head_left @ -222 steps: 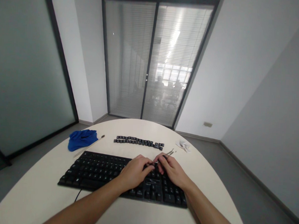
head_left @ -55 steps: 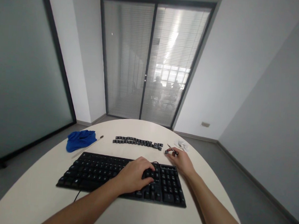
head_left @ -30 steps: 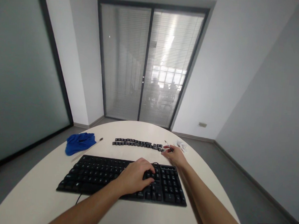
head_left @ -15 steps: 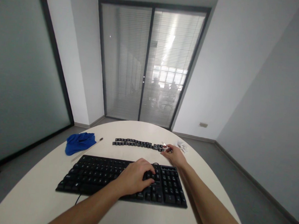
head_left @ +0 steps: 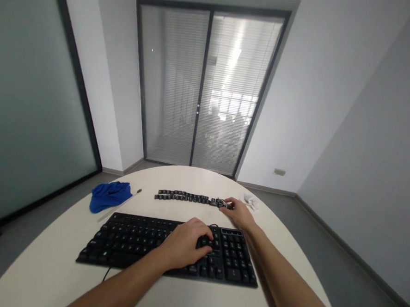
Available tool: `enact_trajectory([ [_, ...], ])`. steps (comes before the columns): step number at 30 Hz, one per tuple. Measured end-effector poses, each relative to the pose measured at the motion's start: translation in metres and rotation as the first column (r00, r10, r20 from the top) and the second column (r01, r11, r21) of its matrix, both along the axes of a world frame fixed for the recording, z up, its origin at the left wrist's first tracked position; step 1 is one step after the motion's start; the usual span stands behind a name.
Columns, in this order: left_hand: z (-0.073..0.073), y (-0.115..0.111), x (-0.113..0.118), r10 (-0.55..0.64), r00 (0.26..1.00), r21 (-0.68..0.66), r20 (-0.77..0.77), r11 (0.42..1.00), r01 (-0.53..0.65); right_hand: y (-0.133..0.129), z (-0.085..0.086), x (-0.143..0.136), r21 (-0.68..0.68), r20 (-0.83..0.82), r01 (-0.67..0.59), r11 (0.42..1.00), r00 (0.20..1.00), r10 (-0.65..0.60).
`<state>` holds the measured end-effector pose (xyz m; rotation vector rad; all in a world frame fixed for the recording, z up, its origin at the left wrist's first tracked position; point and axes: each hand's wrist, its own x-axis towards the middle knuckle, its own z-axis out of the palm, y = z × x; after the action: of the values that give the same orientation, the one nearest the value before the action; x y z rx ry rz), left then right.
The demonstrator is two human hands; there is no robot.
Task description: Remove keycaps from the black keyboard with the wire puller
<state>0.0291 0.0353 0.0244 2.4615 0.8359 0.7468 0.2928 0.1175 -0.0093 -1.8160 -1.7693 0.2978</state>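
Observation:
A black full-size keyboard [head_left: 134,235] lies across the near part of the table. My left hand [head_left: 189,243] rests on its right-middle keys, thumb and fingers apart, holding nothing I can see. Beyond the keyboard, loose black keycaps [head_left: 181,196] are laid out in two rows. At the right end of these rows, my right hand [head_left: 238,212] is closed on a small tool with thin metal wires, apparently a keycap puller [head_left: 223,203]. Its wires are low over the last keycaps. Whether a keycap is caught in them is too small to tell.
On the round white table [head_left: 182,300], a blue cloth [head_left: 110,196] lies at the left, with a thin brush [head_left: 120,206] beside it. Crumpled white tissue [head_left: 251,201] lies beyond my right hand. A cable [head_left: 106,273] runs from under the keyboard's near edge.
My right hand has tilted the puller down, so its wires now lie low over the keycaps at the row's end. My left hand stays on the keyboard.

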Motion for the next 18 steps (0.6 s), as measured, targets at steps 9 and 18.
enact_trajectory([
  [9, 0.0005, 0.0001, -0.0008, -0.001, 1.0, 0.003, 0.001, 1.0, 0.001, 0.0012, -0.0027, 0.0027, 0.006, -0.007, -0.022, 1.0, 1.0, 0.022],
  [18, 0.002, -0.0008, 0.0, -0.004, 1.0, -0.005, -0.003, 1.0, 0.004, 0.0015, 0.0003, -0.0002, -0.002, -0.02, -0.053, 0.999, 0.998, 0.053],
])
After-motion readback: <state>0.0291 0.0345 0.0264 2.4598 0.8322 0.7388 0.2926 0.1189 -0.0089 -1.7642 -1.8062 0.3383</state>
